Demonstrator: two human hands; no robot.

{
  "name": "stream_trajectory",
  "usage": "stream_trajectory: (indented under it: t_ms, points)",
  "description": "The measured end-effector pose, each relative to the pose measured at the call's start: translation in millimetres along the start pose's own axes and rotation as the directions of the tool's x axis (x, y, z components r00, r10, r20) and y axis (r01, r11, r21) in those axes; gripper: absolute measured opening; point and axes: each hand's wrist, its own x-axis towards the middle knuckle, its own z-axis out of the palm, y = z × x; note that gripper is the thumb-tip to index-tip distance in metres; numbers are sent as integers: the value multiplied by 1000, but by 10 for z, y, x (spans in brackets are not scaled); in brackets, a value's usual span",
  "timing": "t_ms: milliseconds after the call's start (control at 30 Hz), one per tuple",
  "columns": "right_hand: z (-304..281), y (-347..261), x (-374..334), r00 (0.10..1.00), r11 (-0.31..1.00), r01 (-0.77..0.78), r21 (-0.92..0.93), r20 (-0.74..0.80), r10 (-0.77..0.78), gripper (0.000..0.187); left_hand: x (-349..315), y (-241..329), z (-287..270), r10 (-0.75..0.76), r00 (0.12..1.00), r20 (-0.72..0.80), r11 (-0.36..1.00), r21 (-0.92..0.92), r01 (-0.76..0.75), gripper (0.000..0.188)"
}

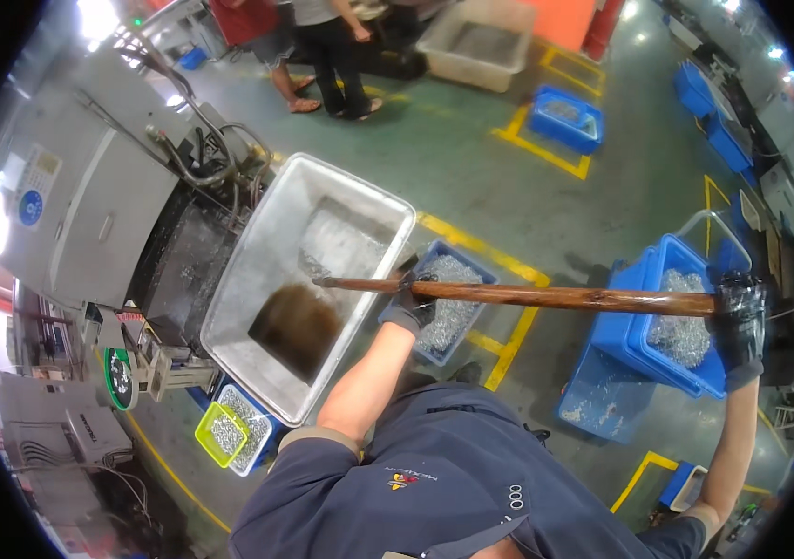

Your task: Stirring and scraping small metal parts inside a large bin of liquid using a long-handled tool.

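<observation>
Both my hands wear dark gloves and grip a long wooden-handled tool (555, 297) held nearly level across my front. My left hand (413, 299) closes round the shaft near the right rim of a large white tub (397, 219). My right hand (738, 321) wraps round the other end of the shaft, above blue bins (634, 312) holding shiny metal bits. The shaft's far end reaches over the tub. Beside it is a blurred dark brown, square patch (299, 331); whether this is a hoe-like blade or something in the tub cannot be told.
A blue bin of metal bits (453, 307) stands right of the tub. A yellow-green basket (220, 435) rests by its lower left corner. Machinery (99, 186) lines the left. Two people (322, 56) stand beyond, near a pale tub (476, 47). Another blue bin (566, 119) sits within yellow floor markings.
</observation>
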Motion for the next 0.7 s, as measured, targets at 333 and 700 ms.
stream_trajectory:
  t_ms: [333, 700]
  points:
    - [-283, -502, 67, 980, 993, -108, 55, 173, 97, 21, -348, 382, 371, -147, 989, -14, 970, -198, 141, 33]
    - [-623, -1282, 341, 984, 982, -139, 126, 133, 122, 15, -218, 1067, -240, -326, 944, 47, 944, 58, 324, 39]
